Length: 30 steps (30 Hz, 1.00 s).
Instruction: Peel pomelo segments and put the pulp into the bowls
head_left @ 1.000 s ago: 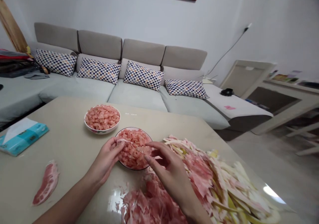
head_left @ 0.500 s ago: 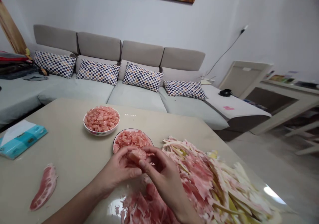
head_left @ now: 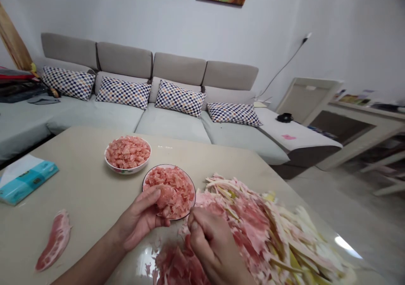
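A chunk of pink pomelo flesh [head_left: 165,194] is held between the thumb and fingers of my left hand [head_left: 137,221], over the front left of a dark-rimmed plate [head_left: 193,197]. Loose pulp pieces [head_left: 179,188] fill that plate. To its lower right, my right hand [head_left: 210,238] is closed with the fingers curled in. Whatever it may hold is hidden. Beneath and beside it spreads a heap of torn pink membranes [head_left: 253,221] mixed with pale rind strips [head_left: 297,251].
A white bowl [head_left: 126,171] heaped with pulp stands behind the plate. One pomelo segment [head_left: 54,240] lies at the left of the glossy table [head_left: 101,209], in front of a blue tissue pack [head_left: 30,181]. Beyond the table is a sofa [head_left: 174,122] with checkered cushions.
My hands have moved apart. The left keeps the pomelo flesh, while the right has drawn away to the lower right and closed. More of the plate shows.
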Motion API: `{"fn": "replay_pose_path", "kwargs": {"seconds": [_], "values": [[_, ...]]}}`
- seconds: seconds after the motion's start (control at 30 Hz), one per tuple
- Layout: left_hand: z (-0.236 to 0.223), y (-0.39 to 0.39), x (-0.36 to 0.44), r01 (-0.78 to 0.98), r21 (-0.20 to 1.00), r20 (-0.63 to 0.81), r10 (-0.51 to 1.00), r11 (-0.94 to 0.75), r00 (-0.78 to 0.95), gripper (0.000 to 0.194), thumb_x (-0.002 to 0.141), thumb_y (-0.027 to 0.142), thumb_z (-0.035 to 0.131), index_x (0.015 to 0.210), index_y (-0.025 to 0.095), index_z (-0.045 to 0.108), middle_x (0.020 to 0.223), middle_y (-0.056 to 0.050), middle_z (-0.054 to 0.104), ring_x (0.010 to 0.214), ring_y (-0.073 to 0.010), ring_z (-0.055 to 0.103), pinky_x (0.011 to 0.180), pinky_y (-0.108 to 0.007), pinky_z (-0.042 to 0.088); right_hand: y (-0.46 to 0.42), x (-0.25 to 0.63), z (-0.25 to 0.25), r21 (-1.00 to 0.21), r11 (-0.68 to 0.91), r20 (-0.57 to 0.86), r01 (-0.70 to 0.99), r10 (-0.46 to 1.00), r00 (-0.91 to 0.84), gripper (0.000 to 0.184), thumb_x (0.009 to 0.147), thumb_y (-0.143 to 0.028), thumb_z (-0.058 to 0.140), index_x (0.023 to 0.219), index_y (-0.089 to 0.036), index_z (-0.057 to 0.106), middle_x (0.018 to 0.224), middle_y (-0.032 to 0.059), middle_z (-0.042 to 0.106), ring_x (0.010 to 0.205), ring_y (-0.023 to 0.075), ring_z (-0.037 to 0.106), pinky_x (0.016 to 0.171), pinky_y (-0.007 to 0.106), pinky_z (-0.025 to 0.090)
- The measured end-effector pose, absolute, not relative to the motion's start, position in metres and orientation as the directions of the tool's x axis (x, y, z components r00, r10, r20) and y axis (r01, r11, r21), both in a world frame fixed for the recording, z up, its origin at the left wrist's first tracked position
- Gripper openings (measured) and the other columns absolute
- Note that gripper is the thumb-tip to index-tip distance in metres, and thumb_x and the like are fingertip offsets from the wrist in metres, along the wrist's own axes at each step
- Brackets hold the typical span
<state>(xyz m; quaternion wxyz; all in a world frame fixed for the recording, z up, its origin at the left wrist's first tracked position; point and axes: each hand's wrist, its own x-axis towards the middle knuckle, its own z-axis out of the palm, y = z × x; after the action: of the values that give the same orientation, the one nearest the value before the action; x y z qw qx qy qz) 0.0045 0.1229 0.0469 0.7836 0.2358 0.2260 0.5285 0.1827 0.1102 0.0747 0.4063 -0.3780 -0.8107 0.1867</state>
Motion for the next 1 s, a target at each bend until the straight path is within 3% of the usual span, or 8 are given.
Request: {"fn": "replay_pose_path", "kwargs": {"seconds": [0.17, 0.23, 0.3, 0.37, 0.43, 0.67, 0.87, 1.0], "values": [[0.045, 0.125, 0.004, -0.75, 0.551, -0.116, 0.924, 0.366, 0.366, 0.012, 0.09, 0.024, 0.056, 0.081, 0.016, 0.059, 0.073, 0.0, 0.049, 0.068, -0.0125, 0.052, 0.06, -0.025, 0.048, 0.103, 0.183, 0.08, -0.588, 0.669, 0.356, 0.455, 0.719, -0.597, 0.035, 0.092, -0.02, 0.048, 0.057, -0.019, 0.046, 0.054, -0.0037, 0.051, 0.049, 0.0095, 0.049, 0.049, 0.02, 0.036], [0.045, 0.125, 0.005, -0.755, 0.544, -0.134, 0.926, 0.367, 0.354, 0.009, 0.09, 0.022, 0.057, 0.084, 0.016, 0.06, 0.073, 0.001, 0.049, 0.067, -0.0121, 0.052, 0.06, -0.025, 0.048, 0.103, 0.184, 0.082, -0.609, 0.671, 0.328, 0.423, 0.699, -0.636, 0.023, 0.091, -0.017, 0.053, 0.069, -0.02, 0.058, 0.065, -0.0016, 0.061, 0.06, 0.0115, 0.058, 0.056, 0.02, 0.044], [0.045, 0.123, 0.007, -0.766, 0.536, -0.142, 0.932, 0.356, 0.334, 0.005, 0.089, 0.021, 0.059, 0.088, 0.017, 0.061, 0.074, 0.001, 0.051, 0.068, -0.0116, 0.053, 0.063, -0.025, 0.048, 0.105, 0.182, 0.08, -0.622, 0.693, 0.413, 0.365, 0.687, -0.598, 0.013, 0.09, -0.013, 0.055, 0.095, -0.022, 0.064, 0.086, 0.0028, 0.068, 0.077, 0.0148, 0.064, 0.068, 0.023, 0.052], [0.045, 0.121, 0.01, -0.78, 0.522, -0.146, 0.937, 0.345, 0.317, 0.002, 0.088, 0.019, 0.06, 0.089, 0.017, 0.061, 0.079, 0.0, 0.054, 0.07, -0.0111, 0.055, 0.064, -0.024, 0.048, 0.108, 0.178, 0.073, -0.599, 0.726, 0.531, 0.339, 0.676, -0.511, 0.029, 0.088, -0.012, 0.058, 0.115, -0.023, 0.059, 0.102, 0.0064, 0.065, 0.088, 0.017, 0.065, 0.074, 0.027, 0.055], [0.046, 0.117, 0.014, -0.782, 0.516, -0.169, 0.937, 0.35, 0.307, 0.003, 0.087, 0.018, 0.062, 0.091, 0.018, 0.062, 0.084, -0.001, 0.057, 0.074, -0.0115, 0.057, 0.065, -0.023, 0.048, 0.11, 0.174, 0.066, -0.549, 0.751, 0.617, 0.367, 0.66, -0.429, 0.038, 0.086, -0.012, 0.061, 0.121, -0.025, 0.057, 0.105, 0.0079, 0.062, 0.09, 0.0184, 0.065, 0.075, 0.029, 0.057], [0.044, 0.11, 0.021, -0.782, 0.476, -0.158, 0.914, 0.403, 0.374, 0.004, 0.087, 0.019, 0.063, 0.09, 0.016, 0.062, 0.085, -0.003, 0.059, 0.073, -0.0111, 0.057, 0.073, -0.026, 0.049, 0.111, 0.168, 0.062, -0.478, 0.815, 0.737, 0.327, 0.575, -0.355, 0.028, 0.086, -0.003, 0.053, 0.102, -0.022, 0.065, 0.088, 0.0058, 0.065, 0.081, 0.0171, 0.065, 0.07, 0.026, 0.056], [0.043, 0.116, 0.018, -0.801, 0.449, -0.073, 0.909, 0.397, 0.41, 0.009, 0.091, 0.022, 0.056, 0.091, 0.016, 0.062, 0.081, -0.003, 0.057, 0.075, -0.0132, 0.055, 0.071, -0.028, 0.047, 0.107, 0.175, 0.079, -0.557, 0.776, 0.684, 0.295, 0.631, -0.366, 0.021, 0.085, -0.002, 0.053, 0.088, -0.019, 0.063, 0.082, 0.0043, 0.065, 0.076, 0.0148, 0.064, 0.067, 0.023, 0.054], [0.044, 0.117, 0.017, -0.817, 0.408, -0.099, 0.91, 0.407, 0.403, 0.008, 0.09, 0.024, 0.058, 0.088, 0.017, 0.061, 0.081, -0.002, 0.055, 0.071, -0.0115, 0.053, 0.066, -0.025, 0.046, 0.106, 0.176, 0.079, -0.572, 0.755, 0.65, 0.321, 0.656, -0.384, 0.016, 0.086, -0.006, 0.056, 0.088, -0.021, 0.063, 0.082, 0.0038, 0.065, 0.077, 0.0153, 0.064, 0.067, 0.024, 0.055]]}}
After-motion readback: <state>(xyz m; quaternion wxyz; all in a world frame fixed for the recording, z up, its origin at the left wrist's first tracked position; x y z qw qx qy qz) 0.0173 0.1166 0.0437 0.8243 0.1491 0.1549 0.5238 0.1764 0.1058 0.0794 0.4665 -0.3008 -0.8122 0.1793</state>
